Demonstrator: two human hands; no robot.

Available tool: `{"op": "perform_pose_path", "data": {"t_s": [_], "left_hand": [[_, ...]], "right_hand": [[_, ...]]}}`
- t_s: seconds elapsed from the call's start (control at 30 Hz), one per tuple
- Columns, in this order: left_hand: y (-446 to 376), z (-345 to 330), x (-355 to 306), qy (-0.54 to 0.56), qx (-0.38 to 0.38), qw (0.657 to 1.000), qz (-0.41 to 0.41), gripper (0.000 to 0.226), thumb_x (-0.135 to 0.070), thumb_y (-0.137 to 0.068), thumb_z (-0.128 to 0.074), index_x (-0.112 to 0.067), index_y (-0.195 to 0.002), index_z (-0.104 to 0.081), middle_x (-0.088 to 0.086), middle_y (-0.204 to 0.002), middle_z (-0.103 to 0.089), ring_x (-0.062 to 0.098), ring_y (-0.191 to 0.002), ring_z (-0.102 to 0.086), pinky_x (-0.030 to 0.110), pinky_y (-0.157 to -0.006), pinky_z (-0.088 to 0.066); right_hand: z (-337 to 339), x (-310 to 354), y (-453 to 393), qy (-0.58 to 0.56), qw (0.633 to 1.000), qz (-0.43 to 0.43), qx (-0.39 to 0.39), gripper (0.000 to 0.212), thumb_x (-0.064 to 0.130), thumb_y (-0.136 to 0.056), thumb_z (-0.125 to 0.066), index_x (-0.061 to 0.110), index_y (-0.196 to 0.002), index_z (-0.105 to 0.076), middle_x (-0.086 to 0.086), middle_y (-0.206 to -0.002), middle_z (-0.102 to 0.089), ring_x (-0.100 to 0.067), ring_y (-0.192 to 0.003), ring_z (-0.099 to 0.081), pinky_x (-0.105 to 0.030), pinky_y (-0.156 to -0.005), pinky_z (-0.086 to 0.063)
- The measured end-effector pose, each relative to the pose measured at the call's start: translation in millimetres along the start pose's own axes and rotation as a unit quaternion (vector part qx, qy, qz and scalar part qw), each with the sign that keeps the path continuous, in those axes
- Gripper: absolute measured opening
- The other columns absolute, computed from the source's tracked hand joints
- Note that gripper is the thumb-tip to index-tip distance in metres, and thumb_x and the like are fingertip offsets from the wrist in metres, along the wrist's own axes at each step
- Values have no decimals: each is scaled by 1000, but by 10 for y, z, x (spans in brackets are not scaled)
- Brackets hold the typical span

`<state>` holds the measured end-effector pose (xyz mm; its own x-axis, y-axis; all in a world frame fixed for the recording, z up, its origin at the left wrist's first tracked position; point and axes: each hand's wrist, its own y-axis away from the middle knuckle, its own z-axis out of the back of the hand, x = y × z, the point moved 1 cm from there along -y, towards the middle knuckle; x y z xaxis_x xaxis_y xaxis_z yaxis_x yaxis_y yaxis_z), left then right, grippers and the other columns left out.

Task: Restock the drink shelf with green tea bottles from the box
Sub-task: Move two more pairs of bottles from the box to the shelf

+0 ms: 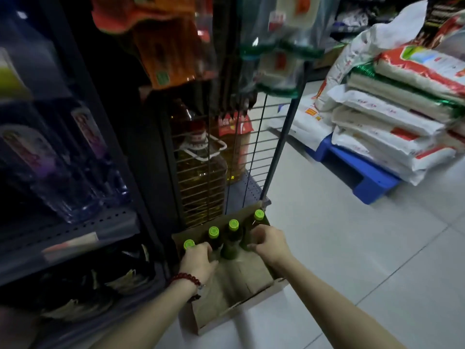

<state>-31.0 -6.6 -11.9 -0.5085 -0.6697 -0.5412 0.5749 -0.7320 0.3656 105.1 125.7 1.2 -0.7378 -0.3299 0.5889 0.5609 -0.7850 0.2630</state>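
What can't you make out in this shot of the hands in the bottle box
- Bottles under the left hand and right hand: head view, hands cover them, so neither grip is clear.
- Green tea bottles' labels: dim, sunk in the cardboard box.
- Shelf bottles at left: motion blur, print unreadable.
- Hanging packets: cut off by the top edge.

both bare forearms stretched forward and down, left hand [197, 261] knuckles up, fingers curled over something below, red bead bracelet [185, 279] on its wrist; right hand [268, 244] a little further out, fingers bent in a grip, wrist bare
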Motion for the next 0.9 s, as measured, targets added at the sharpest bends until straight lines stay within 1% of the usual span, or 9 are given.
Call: {"op": "perform_pose_path", "data": {"t_s": [0.17,0.27,0.33,0.43,0.53,0.63,0.73,0.83,0.9], "left_hand": [[-273,-392,191,70,-12,996,44,41,-27,-79,-68,-11,-115,-59,9,-110,-65,23,-104,-61,26,-86,-48],[-394,-558,244,107,-29,991,73,51,-27,-80,-69,-9,-124,-52,11,-118,-63,26,-111,-59,29,-92,-48],[-450,-646,241,123,-41,988,81,59,-26,-81,-68,-9,-132,-44,13,-123,-61,28,-113,-58,33,-95,-48],[-509,-760,187,155,-60,982,90,75,-25,-82,-68,-8,-142,-27,16,-130,-56,29,-118,-55,33,-98,-45],[-548,-863,133,183,-84,974,107,86,-24,-82,-68,-9,-147,-14,19,-133,-52,31,-120,-54,34,-98,-43],[-600,-942,136,196,-106,970,102,91,-23,-82,-68,-15,-149,-8,18,-136,-50,30,-122,-52,34,-101,-41],[-672,-964,193,198,-107,971,87,93,-21,-80,-70,-22,-149,-8,14,-141,-46,28,-128,-47,37,-108,-37],[-773,-950,243,221,-110,967,67,85,-16,-78,-71,-25,-145,-20,12,-140,-48,28,-127,-48,37,-108,-38],[-830,-949,260,222,-130,965,58,77,-14,-77,-72,-26,-140,-28,11,-136,-51,27,-124,-50,36,-106,-39]], "right_hand": [[-348,-301,-223,-27,1000,4,5,27,21,-77,-72,16,-104,-67,-1,-104,-70,-16,-95,-62,-23,-78,-47],[-539,-427,-349,-59,998,3,8,32,16,-78,-73,16,-109,-65,1,-106,-67,-15,-99,-62,-16,-76,-43],[-631,-488,-425,-78,997,-3,16,42,13,-77,-75,16,-116,-61,-2,-115,-65,-18,-109,-60,-19,-85,-46],[-718,-547,-513,-120,993,-10,20,56,11,-75,-76,16,-127,-54,-4,-127,-62,-20,-121,-56,-29,-101,-45],[-795,-579,-594,-147,989,-8,19,68,11,-76,-76,19,-136,-46,-2,-135,-55,-20,-129,-49,-33,-107,-40],[-866,-591,-688,-179,984,5,21,77,10,-77,-75,23,-143,-37,0,-143,-48,-19,-136,-41,-38,-111,-35],[-938,-592,-784,-197,980,27,20,80,9,-77,-76,27,-143,-35,2,-144,-47,-17,-138,-38,-40,-114,-33],[-1020,-589,-877,-203,979,26,10,82,7,-75,-77,27,-143,-35,2,-143,-48,-18,-137,-38,-38,-114,-31],[-1066,-600,-921,-204,979,25,-11,80,6,-73,-79,26,-139,-38,1,-139,-51,-18,-134,-42,-33,-111,-32]]}}
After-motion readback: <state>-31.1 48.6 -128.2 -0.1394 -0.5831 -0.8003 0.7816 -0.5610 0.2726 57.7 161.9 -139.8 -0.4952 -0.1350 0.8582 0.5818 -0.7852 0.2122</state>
